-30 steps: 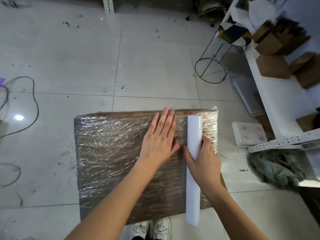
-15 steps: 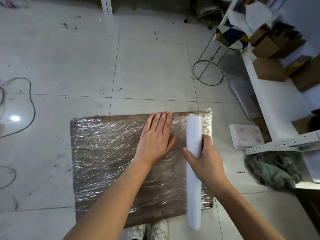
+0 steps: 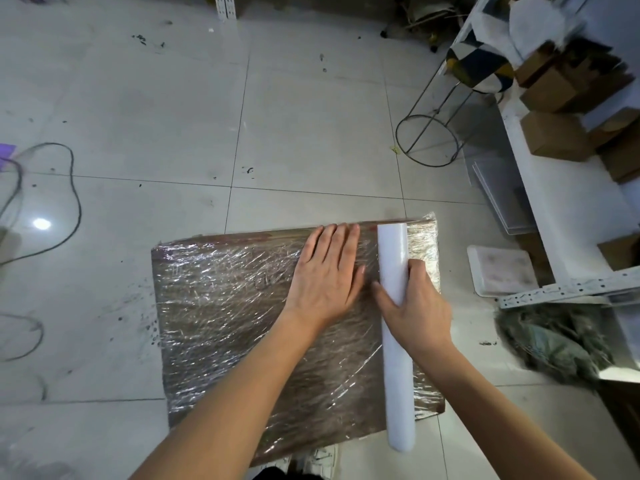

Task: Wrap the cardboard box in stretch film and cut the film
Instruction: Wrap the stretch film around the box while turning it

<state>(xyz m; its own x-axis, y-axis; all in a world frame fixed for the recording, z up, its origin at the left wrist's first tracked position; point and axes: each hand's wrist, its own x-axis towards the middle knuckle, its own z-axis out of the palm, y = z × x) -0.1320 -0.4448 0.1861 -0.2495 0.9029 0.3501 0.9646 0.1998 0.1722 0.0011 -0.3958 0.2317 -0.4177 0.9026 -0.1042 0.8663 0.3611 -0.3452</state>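
1. At the far left a dark cable [image 3: 74, 199] loops across the pale tiled floor [image 3: 156, 98], beside a bright spot of reflected light.
2. The cardboard box [image 3: 225, 306] lies flat on the floor in the lower middle of the view, its top covered in crinkled, shiny stretch film [image 3: 214, 278].
3. The left hand [image 3: 327, 275] rests flat on the wrapped top near the far edge — fingers straight and together, pressing the film, gripping nothing.
4. Just right of it the white film roll [image 3: 398, 382] lies lengthwise across the box, its near end overhanging the near edge.
5. The right hand [image 3: 415, 306] grasps the roll about midway, thumb on its left side and fingers curled over its right.
6. Further right — a white tray [image 3: 502, 271] on the floor, a wire-frame stand [image 3: 427, 140], and a white shelf unit [image 3: 554, 188] carrying small brown cartons [image 3: 554, 136].
7. White shoes [image 3: 322, 460] show at the bottom edge.
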